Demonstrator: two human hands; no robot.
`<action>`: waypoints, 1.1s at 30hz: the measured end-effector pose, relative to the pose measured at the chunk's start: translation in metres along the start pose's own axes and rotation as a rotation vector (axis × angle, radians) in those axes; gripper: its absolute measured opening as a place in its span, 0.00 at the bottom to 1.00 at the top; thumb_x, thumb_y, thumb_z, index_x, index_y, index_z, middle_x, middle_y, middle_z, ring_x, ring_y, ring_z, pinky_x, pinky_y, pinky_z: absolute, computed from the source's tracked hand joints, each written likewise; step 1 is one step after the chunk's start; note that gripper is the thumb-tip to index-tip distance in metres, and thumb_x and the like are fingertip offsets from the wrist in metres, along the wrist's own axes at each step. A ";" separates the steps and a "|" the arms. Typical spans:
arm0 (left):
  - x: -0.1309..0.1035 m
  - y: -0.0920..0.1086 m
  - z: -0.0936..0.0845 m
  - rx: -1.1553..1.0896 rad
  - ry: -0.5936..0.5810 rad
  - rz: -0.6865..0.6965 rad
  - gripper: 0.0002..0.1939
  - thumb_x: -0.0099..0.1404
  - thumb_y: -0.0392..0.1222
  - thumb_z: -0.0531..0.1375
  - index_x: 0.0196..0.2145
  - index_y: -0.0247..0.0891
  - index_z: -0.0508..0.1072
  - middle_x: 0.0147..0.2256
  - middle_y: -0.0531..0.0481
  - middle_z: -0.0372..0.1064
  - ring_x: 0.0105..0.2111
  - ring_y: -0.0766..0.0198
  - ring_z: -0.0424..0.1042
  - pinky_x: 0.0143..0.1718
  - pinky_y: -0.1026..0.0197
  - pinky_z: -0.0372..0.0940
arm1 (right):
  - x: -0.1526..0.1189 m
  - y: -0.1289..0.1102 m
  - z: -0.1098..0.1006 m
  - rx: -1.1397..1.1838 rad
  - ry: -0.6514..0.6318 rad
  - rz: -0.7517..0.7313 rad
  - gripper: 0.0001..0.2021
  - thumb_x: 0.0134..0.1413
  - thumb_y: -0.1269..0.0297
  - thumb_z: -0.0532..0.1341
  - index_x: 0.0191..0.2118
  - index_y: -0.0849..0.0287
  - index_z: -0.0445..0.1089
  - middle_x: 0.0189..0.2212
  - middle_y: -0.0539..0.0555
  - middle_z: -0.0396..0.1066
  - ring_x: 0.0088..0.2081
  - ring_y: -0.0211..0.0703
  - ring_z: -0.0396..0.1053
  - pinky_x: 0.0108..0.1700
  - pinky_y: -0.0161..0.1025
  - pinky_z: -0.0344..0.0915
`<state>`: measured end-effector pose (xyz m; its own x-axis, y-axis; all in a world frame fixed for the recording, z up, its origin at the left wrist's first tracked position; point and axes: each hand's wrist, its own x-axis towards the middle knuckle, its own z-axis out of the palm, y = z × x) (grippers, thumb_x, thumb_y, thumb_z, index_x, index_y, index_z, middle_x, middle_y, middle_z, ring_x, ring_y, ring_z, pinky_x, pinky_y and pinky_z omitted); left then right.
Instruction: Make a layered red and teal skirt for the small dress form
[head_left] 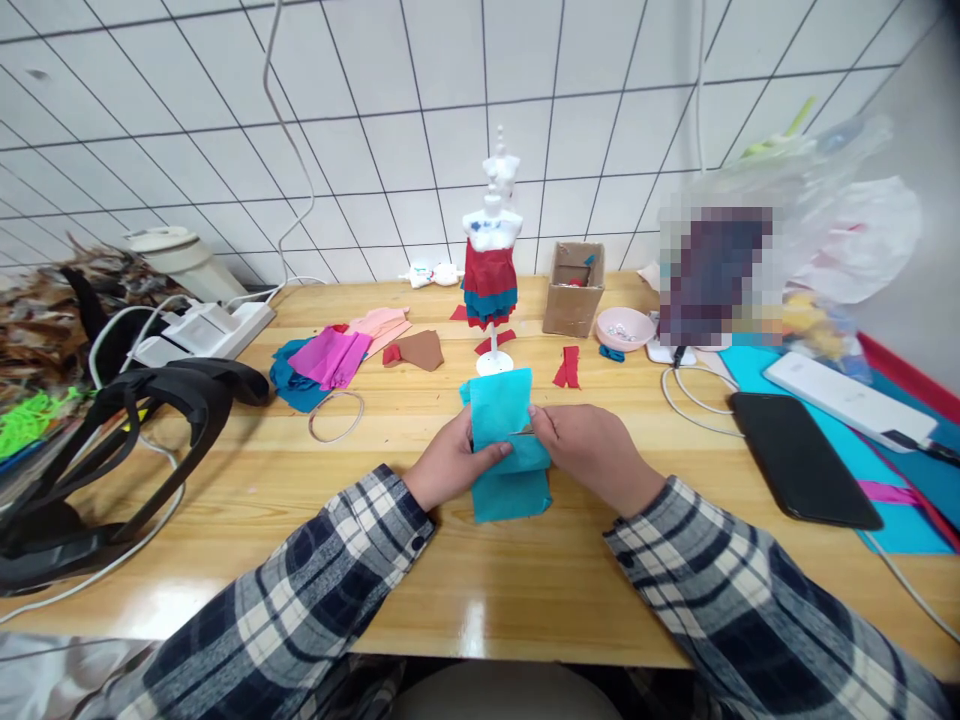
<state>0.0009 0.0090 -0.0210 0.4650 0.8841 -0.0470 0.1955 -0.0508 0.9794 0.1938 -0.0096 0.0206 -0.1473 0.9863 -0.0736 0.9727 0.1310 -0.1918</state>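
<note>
Cloth, turq., long axis fore-aft

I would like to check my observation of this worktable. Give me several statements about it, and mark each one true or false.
1. The person's left hand holds turquoise cloth. True.
2. The front mannequin wears only yellow. False: the front mannequin has a red and blue garment.
3. A magenta cloth lies at the person's left. True.
4. The pink bowl is to the left of the cardboard box. False: the pink bowl is to the right of it.
5. The black phone shows a bright screen. False: the black phone is dark.
</note>
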 end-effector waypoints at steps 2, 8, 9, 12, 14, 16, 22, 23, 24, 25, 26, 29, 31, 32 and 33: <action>0.000 0.001 0.000 0.010 0.007 -0.013 0.29 0.58 0.50 0.66 0.52 0.35 0.66 0.48 0.42 0.74 0.47 0.50 0.74 0.48 0.49 0.70 | 0.000 0.000 -0.001 0.003 -0.001 0.001 0.26 0.70 0.56 0.42 0.31 0.56 0.75 0.31 0.54 0.78 0.34 0.44 0.73 0.28 0.39 0.45; 0.000 0.003 0.001 -0.014 0.024 -0.023 0.31 0.57 0.53 0.66 0.53 0.35 0.65 0.49 0.42 0.74 0.47 0.51 0.74 0.47 0.50 0.71 | 0.000 0.000 0.000 -0.002 -0.020 -0.005 0.27 0.70 0.56 0.41 0.31 0.56 0.75 0.32 0.55 0.78 0.35 0.45 0.73 0.29 0.38 0.48; 0.000 0.003 0.001 -0.011 0.024 -0.021 0.32 0.57 0.53 0.67 0.53 0.35 0.65 0.49 0.42 0.74 0.47 0.50 0.74 0.47 0.50 0.71 | 0.000 0.000 0.000 -0.011 -0.018 -0.005 0.27 0.70 0.56 0.41 0.31 0.56 0.75 0.32 0.55 0.78 0.35 0.45 0.73 0.29 0.38 0.48; 0.000 0.004 0.001 -0.007 0.006 -0.011 0.31 0.57 0.53 0.66 0.53 0.35 0.66 0.48 0.42 0.74 0.47 0.50 0.74 0.48 0.49 0.70 | 0.000 0.000 0.001 -0.033 -0.011 -0.009 0.27 0.70 0.56 0.41 0.32 0.56 0.75 0.32 0.55 0.78 0.36 0.46 0.74 0.29 0.39 0.49; 0.000 0.004 0.000 -0.001 -0.002 -0.006 0.30 0.58 0.52 0.66 0.53 0.35 0.66 0.48 0.42 0.74 0.47 0.51 0.74 0.49 0.49 0.70 | 0.001 0.001 0.002 -0.040 -0.012 -0.009 0.27 0.70 0.56 0.41 0.32 0.57 0.75 0.32 0.56 0.78 0.36 0.46 0.74 0.29 0.39 0.50; 0.000 0.004 0.000 0.008 -0.001 -0.004 0.29 0.58 0.52 0.66 0.52 0.35 0.66 0.48 0.42 0.74 0.47 0.51 0.74 0.49 0.49 0.70 | 0.001 0.001 0.002 -0.040 -0.014 -0.007 0.27 0.70 0.56 0.41 0.32 0.57 0.75 0.32 0.56 0.78 0.36 0.46 0.74 0.30 0.38 0.51; 0.000 0.002 0.001 -0.001 0.004 -0.017 0.30 0.58 0.52 0.66 0.52 0.35 0.65 0.49 0.42 0.73 0.47 0.52 0.74 0.48 0.49 0.71 | 0.001 0.001 0.003 -0.050 -0.008 -0.022 0.28 0.70 0.55 0.41 0.32 0.58 0.75 0.32 0.56 0.78 0.36 0.46 0.75 0.30 0.38 0.53; 0.000 0.002 0.001 0.002 0.008 -0.016 0.30 0.58 0.52 0.66 0.53 0.35 0.64 0.49 0.42 0.73 0.47 0.52 0.74 0.48 0.49 0.71 | 0.000 0.001 0.003 -0.055 -0.008 -0.024 0.28 0.70 0.55 0.41 0.32 0.58 0.75 0.32 0.56 0.78 0.36 0.46 0.75 0.30 0.38 0.53; 0.000 0.002 0.001 0.004 0.011 -0.014 0.30 0.58 0.52 0.66 0.53 0.35 0.64 0.49 0.42 0.73 0.48 0.52 0.74 0.48 0.49 0.71 | 0.000 0.001 0.003 -0.059 -0.009 -0.023 0.28 0.70 0.56 0.41 0.32 0.58 0.75 0.32 0.57 0.78 0.36 0.46 0.75 0.30 0.38 0.54; 0.000 0.002 0.001 0.004 0.012 -0.013 0.30 0.58 0.52 0.66 0.53 0.36 0.64 0.49 0.42 0.73 0.48 0.52 0.73 0.49 0.49 0.71 | 0.000 0.001 0.002 -0.059 -0.011 -0.022 0.28 0.70 0.56 0.41 0.32 0.58 0.75 0.32 0.57 0.78 0.36 0.46 0.75 0.30 0.37 0.54; 0.000 0.002 0.001 0.001 0.012 -0.013 0.30 0.58 0.52 0.66 0.53 0.36 0.64 0.49 0.42 0.73 0.48 0.52 0.73 0.49 0.49 0.71 | 0.000 0.001 0.002 -0.054 -0.012 -0.019 0.28 0.70 0.55 0.41 0.32 0.57 0.75 0.32 0.56 0.78 0.36 0.46 0.75 0.30 0.37 0.54; 0.000 0.001 0.001 -0.020 0.014 -0.015 0.30 0.58 0.52 0.66 0.53 0.34 0.64 0.50 0.41 0.73 0.48 0.51 0.74 0.50 0.49 0.70 | -0.001 0.000 -0.001 -0.016 -0.024 -0.006 0.28 0.70 0.55 0.41 0.32 0.56 0.75 0.33 0.55 0.78 0.36 0.46 0.75 0.30 0.37 0.54; 0.000 0.000 0.001 -0.035 0.017 -0.009 0.30 0.58 0.51 0.66 0.53 0.34 0.64 0.50 0.41 0.73 0.48 0.51 0.74 0.50 0.49 0.70 | -0.001 -0.001 -0.002 0.005 -0.039 0.003 0.27 0.71 0.55 0.41 0.32 0.55 0.75 0.33 0.54 0.78 0.37 0.46 0.75 0.31 0.37 0.54; 0.000 0.000 0.001 -0.040 0.017 -0.005 0.30 0.58 0.51 0.66 0.53 0.34 0.64 0.51 0.41 0.72 0.48 0.51 0.74 0.50 0.49 0.70 | -0.001 -0.002 -0.003 0.009 -0.046 0.007 0.27 0.71 0.55 0.41 0.32 0.55 0.75 0.33 0.54 0.78 0.37 0.45 0.75 0.31 0.37 0.54; 0.000 -0.001 0.001 -0.042 0.016 0.000 0.30 0.58 0.51 0.66 0.53 0.35 0.64 0.51 0.41 0.72 0.48 0.52 0.74 0.50 0.49 0.70 | -0.001 -0.002 -0.003 0.011 -0.052 0.009 0.27 0.71 0.55 0.41 0.32 0.55 0.75 0.33 0.54 0.78 0.37 0.45 0.75 0.31 0.36 0.54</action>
<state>0.0020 0.0084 -0.0219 0.4506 0.8916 -0.0444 0.1589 -0.0312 0.9868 0.1923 -0.0107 0.0238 -0.1480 0.9809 -0.1260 0.9720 0.1208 -0.2014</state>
